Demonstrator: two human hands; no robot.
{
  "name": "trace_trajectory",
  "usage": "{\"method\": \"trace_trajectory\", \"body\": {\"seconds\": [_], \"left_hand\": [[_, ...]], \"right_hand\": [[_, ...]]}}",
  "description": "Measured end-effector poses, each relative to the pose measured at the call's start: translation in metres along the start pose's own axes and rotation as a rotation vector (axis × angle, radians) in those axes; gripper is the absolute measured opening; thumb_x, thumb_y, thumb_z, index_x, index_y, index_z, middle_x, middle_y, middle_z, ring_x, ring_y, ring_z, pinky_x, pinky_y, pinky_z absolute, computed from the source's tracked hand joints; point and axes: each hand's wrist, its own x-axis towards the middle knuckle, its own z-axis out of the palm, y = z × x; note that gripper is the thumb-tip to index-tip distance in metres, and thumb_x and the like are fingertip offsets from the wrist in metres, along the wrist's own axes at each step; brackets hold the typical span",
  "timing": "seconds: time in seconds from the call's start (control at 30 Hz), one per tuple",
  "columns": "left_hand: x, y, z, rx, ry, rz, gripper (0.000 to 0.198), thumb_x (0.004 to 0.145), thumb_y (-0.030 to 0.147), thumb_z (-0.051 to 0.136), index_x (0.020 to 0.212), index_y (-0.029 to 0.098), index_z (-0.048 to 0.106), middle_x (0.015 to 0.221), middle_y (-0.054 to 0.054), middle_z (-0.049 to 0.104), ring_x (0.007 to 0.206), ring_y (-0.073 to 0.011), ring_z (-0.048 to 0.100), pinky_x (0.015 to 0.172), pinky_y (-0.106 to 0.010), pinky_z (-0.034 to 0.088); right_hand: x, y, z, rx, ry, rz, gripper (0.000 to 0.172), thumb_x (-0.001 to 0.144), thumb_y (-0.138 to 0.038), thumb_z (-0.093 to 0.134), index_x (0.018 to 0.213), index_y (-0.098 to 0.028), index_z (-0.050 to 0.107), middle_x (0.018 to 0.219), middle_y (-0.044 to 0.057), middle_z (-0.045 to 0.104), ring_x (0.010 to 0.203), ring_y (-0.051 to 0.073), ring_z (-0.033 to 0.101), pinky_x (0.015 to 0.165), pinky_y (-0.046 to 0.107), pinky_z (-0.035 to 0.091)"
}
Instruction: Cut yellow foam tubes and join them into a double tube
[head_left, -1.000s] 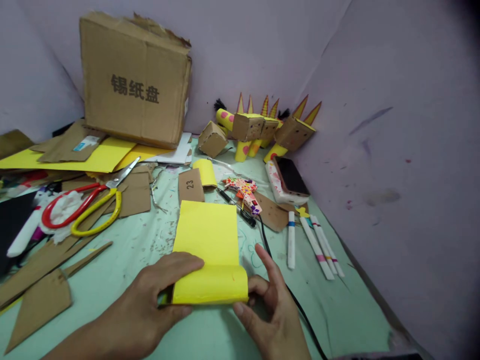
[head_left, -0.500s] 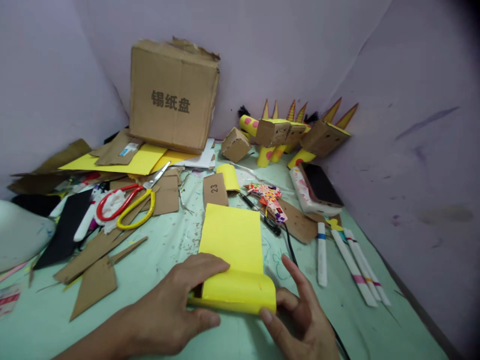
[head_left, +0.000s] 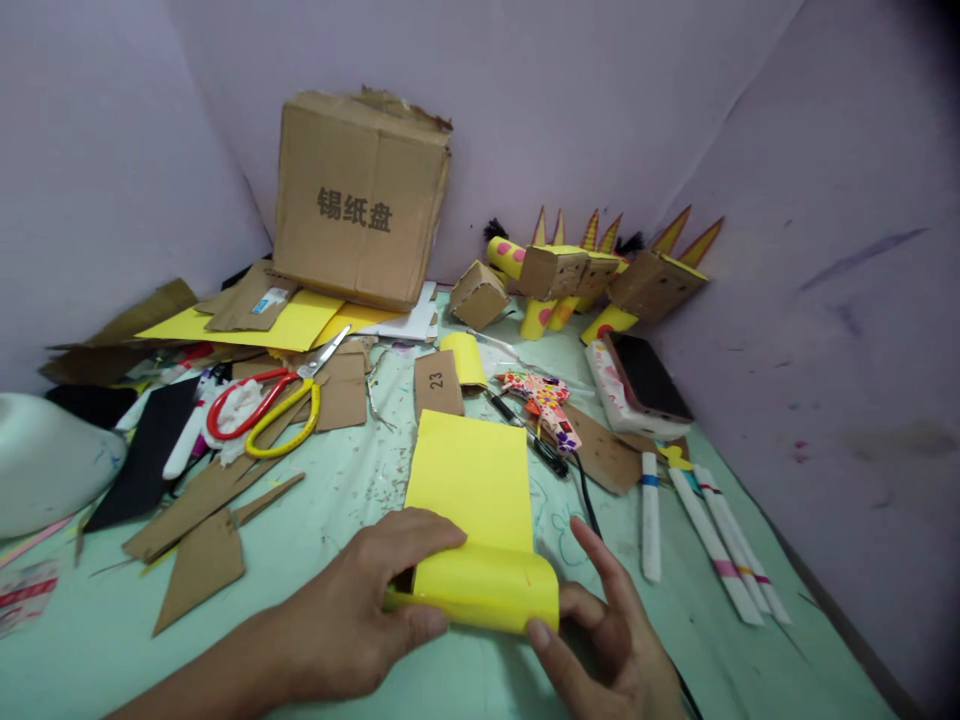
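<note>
A sheet of yellow paper (head_left: 471,470) lies lengthwise before me, its near end curled over into a roll. My left hand (head_left: 382,605) grips the roll's left end, thumb in front and fingers over the top. At the right end, my right hand (head_left: 611,640) pinches the lower edge with its thumb while the index finger points up and away. A dark gap shows inside the roll at the left; what lies inside is hidden. Beyond the sheet are a brown cardboard piece marked 23 (head_left: 439,384) and a small yellow tube (head_left: 465,362).
Scissors (head_left: 285,405) and cardboard scraps (head_left: 199,570) lie at left. A flower-patterned glue gun (head_left: 546,400) with a black cord, a phone (head_left: 649,375) and several white markers (head_left: 651,520) are at right. Behind stand a cardboard box (head_left: 360,205) and cardboard animal figures (head_left: 555,272).
The whole view has shifted slightly, so everything appears a little further right and lower. Both hands keep the same hold on the rolled yellow paper.
</note>
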Motion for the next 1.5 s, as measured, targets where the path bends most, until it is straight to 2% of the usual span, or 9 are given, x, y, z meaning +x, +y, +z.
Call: {"method": "trace_trajectory", "body": {"seconds": [0.23, 0.47, 0.63, 0.87, 1.07, 1.17, 1.5], "left_hand": [[-0.001, -0.003, 0.001, -0.010, 0.031, 0.049, 0.043, 0.077, 0.029, 0.059, 0.120, 0.025, 0.053, 0.122, -0.006, 0.057, 0.115, -0.0223, 0.049, 0.097, -0.033, 0.040], [0.002, 0.008, -0.002, -0.022, 0.033, 0.024, 0.040, 0.076, 0.030, 0.059, 0.115, 0.022, 0.057, 0.117, -0.006, 0.061, 0.111, -0.0225, 0.052, 0.095, -0.032, 0.042], [0.004, 0.018, -0.004, -0.025, 0.051, -0.054, 0.039, 0.073, 0.025, 0.059, 0.112, 0.024, 0.060, 0.116, -0.004, 0.063, 0.111, -0.0218, 0.052, 0.095, -0.032, 0.041], [0.004, 0.006, -0.002, 0.028, 0.006, -0.013, 0.042, 0.073, 0.026, 0.059, 0.115, 0.026, 0.058, 0.120, -0.005, 0.061, 0.112, -0.0244, 0.053, 0.094, -0.036, 0.043], [0.002, 0.007, 0.002, 0.004, 0.087, -0.067, 0.038, 0.074, 0.032, 0.060, 0.111, 0.029, 0.061, 0.118, -0.002, 0.063, 0.112, -0.0236, 0.053, 0.096, -0.034, 0.042], [0.002, 0.009, 0.002, -0.009, 0.081, -0.083, 0.037, 0.074, 0.036, 0.061, 0.111, 0.030, 0.061, 0.118, -0.001, 0.063, 0.112, -0.0229, 0.054, 0.097, -0.033, 0.041], [0.003, 0.011, 0.002, 0.003, 0.072, -0.081, 0.037, 0.074, 0.037, 0.060, 0.111, 0.030, 0.062, 0.118, -0.002, 0.063, 0.111, -0.0236, 0.054, 0.096, -0.034, 0.041]], "right_hand": [[0.000, 0.002, 0.000, -0.014, 0.009, -0.034, 0.078, 0.070, -0.038, 0.068, 0.137, -0.017, 0.033, 0.061, -0.001, 0.067, 0.061, 0.019, 0.065, 0.063, 0.026, 0.052], [0.000, 0.002, 0.002, -0.012, 0.011, 0.030, 0.080, 0.069, -0.039, 0.067, 0.137, -0.017, 0.030, 0.061, -0.002, 0.066, 0.064, 0.019, 0.064, 0.065, 0.026, 0.050], [-0.001, -0.002, 0.004, 0.005, 0.005, 0.062, 0.080, 0.069, -0.036, 0.064, 0.137, -0.017, 0.027, 0.062, -0.003, 0.065, 0.064, 0.018, 0.062, 0.066, 0.026, 0.047], [0.000, -0.005, 0.006, -0.010, 0.007, 0.080, 0.079, 0.068, -0.037, 0.064, 0.135, -0.017, 0.028, 0.062, -0.004, 0.063, 0.064, 0.017, 0.059, 0.071, 0.028, 0.046], [0.000, -0.005, 0.008, 0.031, 0.041, 0.069, 0.074, 0.065, -0.030, 0.066, 0.131, -0.018, 0.035, 0.059, -0.006, 0.058, 0.060, 0.015, 0.057, 0.069, 0.027, 0.046], [0.000, -0.004, 0.008, 0.044, 0.042, 0.069, 0.074, 0.064, -0.029, 0.067, 0.130, -0.019, 0.036, 0.057, -0.008, 0.055, 0.059, 0.015, 0.055, 0.066, 0.025, 0.045], [-0.001, -0.007, 0.008, 0.067, 0.019, 0.076, 0.074, 0.067, -0.031, 0.065, 0.132, -0.016, 0.033, 0.063, -0.004, 0.062, 0.063, 0.017, 0.057, 0.070, 0.028, 0.045]]}}
